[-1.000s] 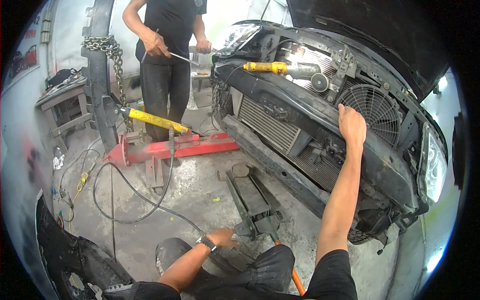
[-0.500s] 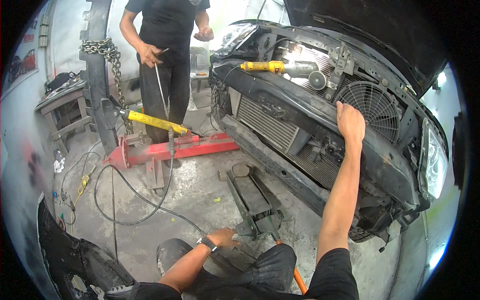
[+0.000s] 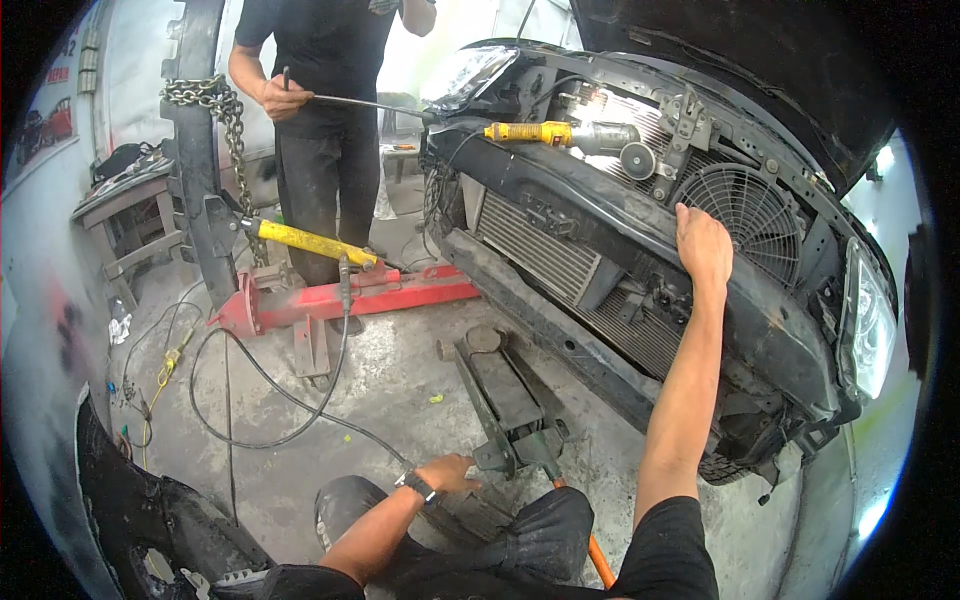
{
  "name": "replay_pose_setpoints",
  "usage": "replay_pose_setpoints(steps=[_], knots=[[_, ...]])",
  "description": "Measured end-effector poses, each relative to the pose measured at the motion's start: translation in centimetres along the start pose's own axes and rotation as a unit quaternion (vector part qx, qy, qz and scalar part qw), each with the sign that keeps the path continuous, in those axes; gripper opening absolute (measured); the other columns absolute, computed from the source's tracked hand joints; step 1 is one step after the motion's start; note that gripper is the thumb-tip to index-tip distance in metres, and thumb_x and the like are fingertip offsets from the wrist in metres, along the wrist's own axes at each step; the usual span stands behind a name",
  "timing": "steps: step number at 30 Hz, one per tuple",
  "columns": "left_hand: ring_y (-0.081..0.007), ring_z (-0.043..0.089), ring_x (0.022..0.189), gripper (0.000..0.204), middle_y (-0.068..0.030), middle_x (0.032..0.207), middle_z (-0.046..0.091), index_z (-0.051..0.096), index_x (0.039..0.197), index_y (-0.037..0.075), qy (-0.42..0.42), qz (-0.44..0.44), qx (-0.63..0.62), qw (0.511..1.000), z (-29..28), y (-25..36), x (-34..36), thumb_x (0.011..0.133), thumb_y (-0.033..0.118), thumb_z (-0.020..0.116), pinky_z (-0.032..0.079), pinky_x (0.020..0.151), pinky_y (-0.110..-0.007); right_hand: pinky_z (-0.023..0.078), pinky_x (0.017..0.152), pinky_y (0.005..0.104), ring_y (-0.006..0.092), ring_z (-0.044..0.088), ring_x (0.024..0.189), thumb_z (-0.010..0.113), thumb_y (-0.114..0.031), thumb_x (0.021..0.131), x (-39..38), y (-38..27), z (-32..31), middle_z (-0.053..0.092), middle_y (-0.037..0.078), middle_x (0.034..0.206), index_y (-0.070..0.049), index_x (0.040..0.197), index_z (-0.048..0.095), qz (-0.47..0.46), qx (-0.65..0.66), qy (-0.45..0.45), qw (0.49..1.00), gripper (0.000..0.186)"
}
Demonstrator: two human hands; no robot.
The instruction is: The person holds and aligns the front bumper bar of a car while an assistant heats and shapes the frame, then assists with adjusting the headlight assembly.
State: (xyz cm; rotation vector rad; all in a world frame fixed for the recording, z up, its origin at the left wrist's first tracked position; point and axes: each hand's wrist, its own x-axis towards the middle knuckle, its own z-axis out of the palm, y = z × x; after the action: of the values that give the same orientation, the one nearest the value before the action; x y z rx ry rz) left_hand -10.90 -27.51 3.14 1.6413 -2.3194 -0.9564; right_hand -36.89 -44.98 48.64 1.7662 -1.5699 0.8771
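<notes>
My right arm reaches out to the car's black bumper beam (image 3: 590, 190). There my right hand (image 3: 704, 245) is closed over the beam's upper edge, beside the round radiator fan (image 3: 745, 215); its fingertips are partly hidden. My left hand (image 3: 447, 473), below a wristwatch (image 3: 415, 484), hangs low by my knee with its fingers loosely stretched. It is close to the rear of a dark floor jack (image 3: 505, 400) and the end of a black hose (image 3: 300, 438). Whatever lies under its palm is hidden. A yellow angle grinder (image 3: 530, 132) rests across the top of the beam.
A co-worker (image 3: 320, 60) stands beyond the red frame arm (image 3: 370, 297), holding a long thin rod (image 3: 365, 103) toward the headlight. A yellow hydraulic ram (image 3: 310, 243) and chain (image 3: 225, 105) join the upright post. The jack's orange handle (image 3: 600, 560) passes my leg. A black panel (image 3: 160, 520) lies lower left.
The co-worker's rod has swung from pointing down to nearly level, its tip now at the car's front corner. Their other hand has risen. My hands have hardly moved.
</notes>
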Motion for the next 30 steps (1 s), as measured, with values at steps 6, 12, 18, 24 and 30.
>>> replay_pose_setpoints(steps=[6,12,18,24,30], knots=[[-0.0393,0.057,0.115,0.075,-0.0235,0.125,0.059,0.049,0.135,0.001,-0.011,-0.001,-0.003,1.0,-0.4,0.3,-0.3,0.085,0.055,0.061,0.046,0.097,-0.045,0.046,0.083,0.0519,0.0438,0.062,0.091,0.042,-0.038,0.099,-0.2,0.2,0.0,0.065,0.028,0.089,0.002,0.085,0.067,0.006,0.005,0.005,1.0,0.049],[-0.0395,0.056,0.117,0.074,-0.0255,0.125,0.058,0.049,0.134,0.001,-0.005,0.004,0.004,1.0,-1.3,1.0,-1.2,0.086,0.055,0.06,0.045,0.098,-0.045,0.047,0.081,0.0529,0.0446,0.063,0.088,0.041,-0.038,0.099,0.1,0.3,0.7,0.066,0.028,0.089,0.003,0.085,0.067,-0.003,-0.001,0.008,1.0,0.05],[-0.0399,0.057,0.114,0.074,-0.0248,0.121,0.061,0.052,0.132,0.0,0.011,0.007,0.007,1.0,-1.2,1.3,-0.9,0.085,0.057,0.06,0.046,0.096,-0.045,0.047,0.082,0.0525,0.0439,0.063,0.089,0.041,-0.039,0.099,0.0,0.6,0.2,0.066,0.027,0.089,0.002,0.085,0.067,-0.004,-0.001,0.007,1.0,0.051],[-0.0383,0.055,0.118,0.069,-0.0238,0.125,0.058,0.051,0.133,0.004,-0.006,-0.024,-0.011,1.0,-1.4,2.4,-1.1,0.084,0.051,0.062,0.046,0.097,-0.046,0.048,0.082,0.0509,0.0414,0.064,0.09,0.042,-0.038,0.099,0.2,0.5,0.0,0.067,0.025,0.09,0.002,0.085,0.069,-0.012,-0.008,0.006,1.0,0.049],[-0.0385,0.058,0.114,0.064,-0.0237,0.119,0.061,0.059,0.123,0.002,-0.012,-0.036,-0.019,0.999,-1.7,2.9,-1.3,0.082,0.052,0.064,0.048,0.093,-0.047,0.047,0.084,0.0514,0.0451,0.061,0.094,0.04,-0.042,0.099,-0.1,0.0,-0.4,0.065,0.028,0.095,0.002,0.092,0.067,0.002,0.001,-0.017,1.0,0.052]])
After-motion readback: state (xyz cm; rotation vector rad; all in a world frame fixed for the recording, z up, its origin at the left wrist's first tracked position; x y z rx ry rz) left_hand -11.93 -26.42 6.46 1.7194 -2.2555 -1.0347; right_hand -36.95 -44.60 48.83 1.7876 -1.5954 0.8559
